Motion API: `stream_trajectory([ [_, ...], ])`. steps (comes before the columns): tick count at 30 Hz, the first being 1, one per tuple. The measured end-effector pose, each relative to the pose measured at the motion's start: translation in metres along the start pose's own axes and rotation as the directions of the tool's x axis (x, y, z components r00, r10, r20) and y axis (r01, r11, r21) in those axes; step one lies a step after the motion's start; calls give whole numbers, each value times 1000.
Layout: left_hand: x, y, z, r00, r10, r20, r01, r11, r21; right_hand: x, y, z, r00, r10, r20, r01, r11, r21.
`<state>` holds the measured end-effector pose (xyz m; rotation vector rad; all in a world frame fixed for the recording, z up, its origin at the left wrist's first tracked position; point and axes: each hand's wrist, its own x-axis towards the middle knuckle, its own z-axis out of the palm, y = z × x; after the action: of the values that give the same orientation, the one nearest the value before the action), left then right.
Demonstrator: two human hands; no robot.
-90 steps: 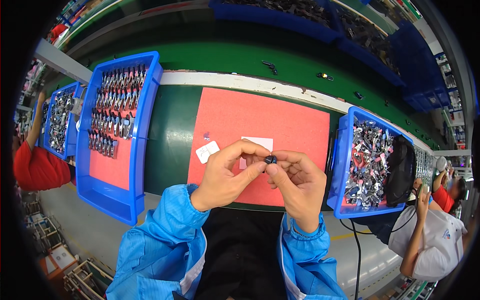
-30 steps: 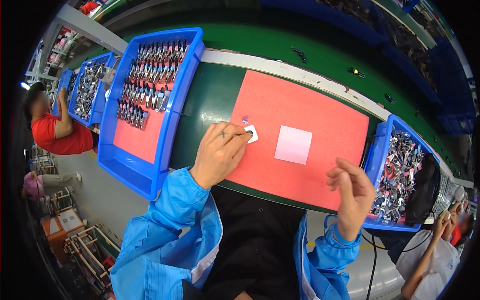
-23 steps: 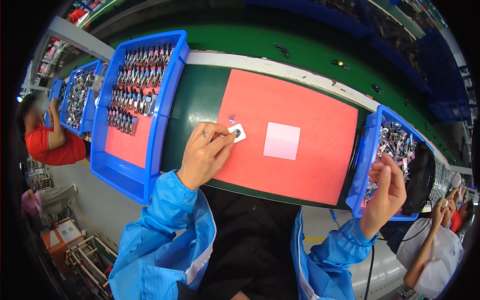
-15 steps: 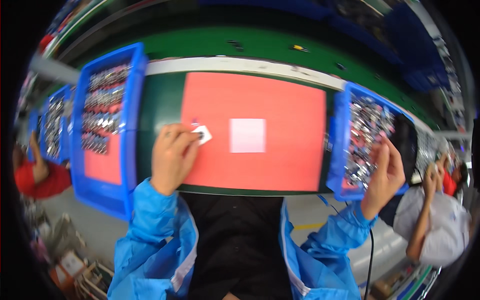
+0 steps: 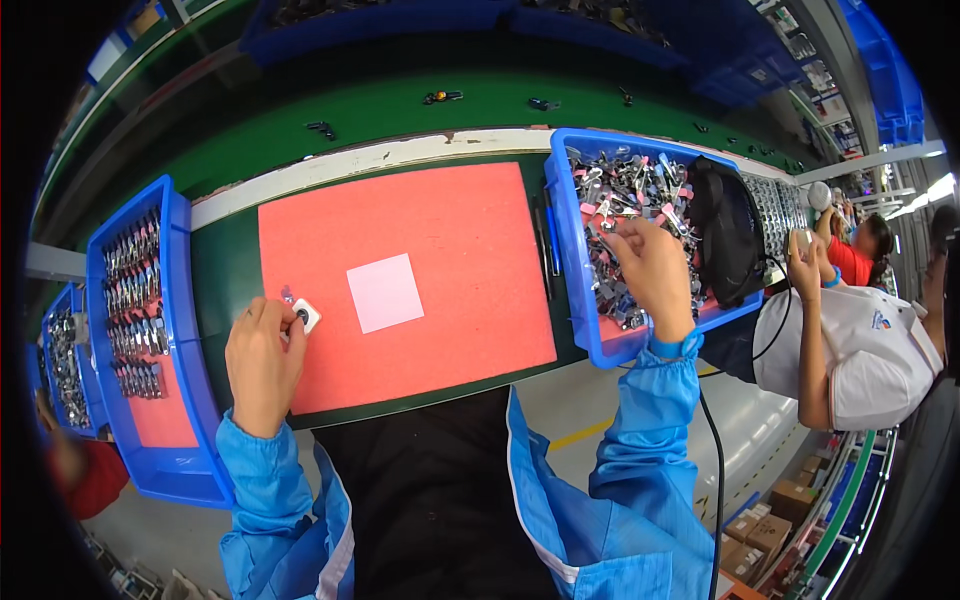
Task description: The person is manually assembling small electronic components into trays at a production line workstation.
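Left hand (image 5: 262,365), lower left of frame, rests on the red mat (image 5: 450,240), fingertips touching a small white holder (image 5: 305,316). A pale square sheet (image 5: 385,292) lies just beside it. Right hand (image 5: 655,270) reaches into the right blue bin (image 5: 570,270) of small metal parts (image 5: 625,195).

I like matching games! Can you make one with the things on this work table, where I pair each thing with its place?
Things:
1. left hand
2. right hand
3. pale pink square sheet
4. black pouch

Places:
A. middle of the red mat
B. reaching into the right blue bin of loose metal parts
C. far end of the right bin
D. on a small white tile at the mat's left edge

Pairs: 1-D, 2-B, 3-A, 4-C
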<state>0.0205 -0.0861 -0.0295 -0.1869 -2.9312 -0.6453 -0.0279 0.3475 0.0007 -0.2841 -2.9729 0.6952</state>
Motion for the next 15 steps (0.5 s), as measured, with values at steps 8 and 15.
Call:
stream_trajectory([
  [8, 5, -2, 3, 989, 126, 74, -139, 971, 194, 20, 15, 12, 1000, -17, -14, 15, 991, -134],
  [15, -1, -4, -1, 988, 138, 68, -149, 969, 196, 19, 27, 2, 997, -65, -36, 60, 990, -127],
])
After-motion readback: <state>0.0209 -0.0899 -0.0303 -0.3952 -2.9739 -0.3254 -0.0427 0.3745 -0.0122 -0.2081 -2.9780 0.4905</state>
